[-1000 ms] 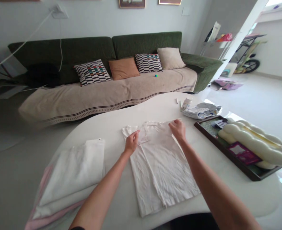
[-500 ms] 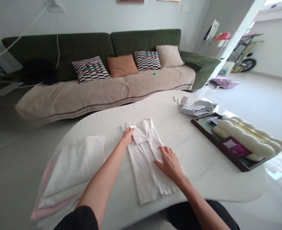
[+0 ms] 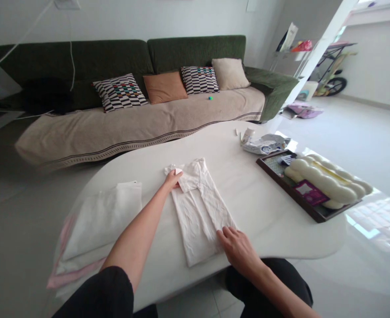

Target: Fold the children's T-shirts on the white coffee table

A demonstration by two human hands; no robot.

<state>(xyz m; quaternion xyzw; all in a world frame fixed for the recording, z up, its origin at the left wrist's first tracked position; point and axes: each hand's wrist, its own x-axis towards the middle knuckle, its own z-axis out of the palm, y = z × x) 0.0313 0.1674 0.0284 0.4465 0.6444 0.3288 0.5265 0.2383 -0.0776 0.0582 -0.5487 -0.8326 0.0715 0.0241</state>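
Note:
A white cloth garment [image 3: 195, 212], partly folded into a long shape, lies on the white table [image 3: 142, 163] in front of me. Near its far left corner my left hand [image 3: 173, 179] is closed on the garment, pinching a small flap between thumb and fingers. My right hand [image 3: 236, 247] rests at the near right edge of the garment, fingers curled and pressed together on the fabric. To the left lies a stack of folded white and pink cloths [image 3: 105, 221], partly behind my left forearm.
On the table's right stands a dark-rimmed tray [image 3: 291, 192] with a cream, puffy tissue-box cover [image 3: 327, 179] and a purple card [image 3: 309, 191]. A crumpled plastic packet [image 3: 266, 143] lies behind it. Beyond the table is a green sofa [image 3: 195, 48] with cushions.
My right hand has slid toward me along the garment's right side, its spread fingers now curled at the near edge. My left hand keeps its hold. The camera has shifted slightly.

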